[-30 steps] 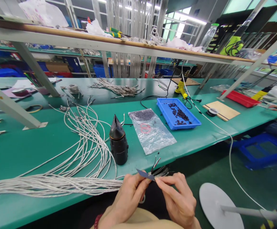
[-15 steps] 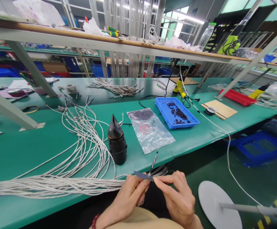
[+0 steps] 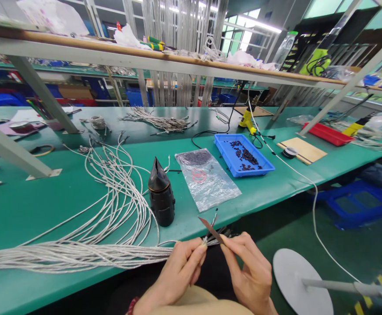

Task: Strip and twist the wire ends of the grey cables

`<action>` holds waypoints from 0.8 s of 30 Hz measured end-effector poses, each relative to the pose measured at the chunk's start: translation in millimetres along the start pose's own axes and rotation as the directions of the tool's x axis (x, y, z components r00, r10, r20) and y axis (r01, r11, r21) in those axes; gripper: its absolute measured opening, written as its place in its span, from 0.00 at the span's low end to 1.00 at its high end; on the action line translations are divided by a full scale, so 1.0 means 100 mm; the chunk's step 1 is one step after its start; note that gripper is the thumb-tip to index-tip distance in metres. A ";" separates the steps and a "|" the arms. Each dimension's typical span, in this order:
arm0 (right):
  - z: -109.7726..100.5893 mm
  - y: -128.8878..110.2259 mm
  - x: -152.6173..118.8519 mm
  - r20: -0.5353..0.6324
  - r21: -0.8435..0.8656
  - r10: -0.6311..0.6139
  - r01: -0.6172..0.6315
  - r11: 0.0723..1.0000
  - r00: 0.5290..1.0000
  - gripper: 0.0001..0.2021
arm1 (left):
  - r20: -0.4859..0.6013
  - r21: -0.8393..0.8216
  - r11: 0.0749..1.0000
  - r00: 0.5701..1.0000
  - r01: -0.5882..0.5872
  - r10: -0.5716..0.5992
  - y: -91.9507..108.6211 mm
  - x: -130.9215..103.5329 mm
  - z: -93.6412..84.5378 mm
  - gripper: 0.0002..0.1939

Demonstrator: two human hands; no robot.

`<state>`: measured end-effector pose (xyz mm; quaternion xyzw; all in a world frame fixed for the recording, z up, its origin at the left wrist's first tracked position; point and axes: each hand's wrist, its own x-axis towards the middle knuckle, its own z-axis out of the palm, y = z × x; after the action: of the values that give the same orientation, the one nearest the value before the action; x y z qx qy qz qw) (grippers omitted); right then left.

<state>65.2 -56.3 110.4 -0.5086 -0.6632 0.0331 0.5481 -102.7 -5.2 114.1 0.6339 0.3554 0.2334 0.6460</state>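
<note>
My left hand (image 3: 182, 267) is closed on the end of a white cable (image 3: 205, 241), whose thin inner wires point up beyond the fingertips. Between the thumb and fingers of my right hand (image 3: 248, 269) is a thin, flat brown strip (image 3: 210, 229), tilted with its pointed end up and to the left. The strip lies close beside the bared wires; whether it touches them I cannot tell. A long bundle of white cables (image 3: 79, 257) runs along the table's front edge to my left hand. Behind my hands stands a black cylinder (image 3: 162, 201) with a pinched top.
A clear plastic bag (image 3: 207, 183) and a blue tray (image 3: 243, 170) of small black pieces lie beyond my hands. Loose cables (image 3: 122, 197) spread at left. A white cable (image 3: 315, 210) hangs over the right edge, near a round white base (image 3: 299, 280). A shelf (image 3: 178, 61) crosses above.
The strip has turned from nearly flat across the wires to a steep tilt, and its brown side now shows. My right hand has moved slightly right, away from my left hand.
</note>
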 end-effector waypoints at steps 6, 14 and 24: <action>-0.04 0.04 0.03 0.172 0.192 0.221 -0.253 0.948 0.960 0.19 | 0.010 0.031 1.000 1.000 -0.004 0.003 0.01 0.01 -0.02 0.24; -0.07 0.04 0.02 0.248 0.238 0.294 -0.352 0.905 0.923 0.14 | 0.007 0.116 0.993 1.000 -0.026 0.026 0.02 0.00 -0.04 0.23; -0.06 0.05 0.04 0.242 0.248 0.280 -0.339 0.908 0.929 0.14 | 0.002 0.233 0.972 0.999 -0.042 0.043 0.06 0.01 -0.04 0.23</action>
<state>73.0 -54.1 112.9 -0.5172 -0.6138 0.2666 0.5336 -104.1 -1.8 120.5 0.7123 0.3678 0.2048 0.5616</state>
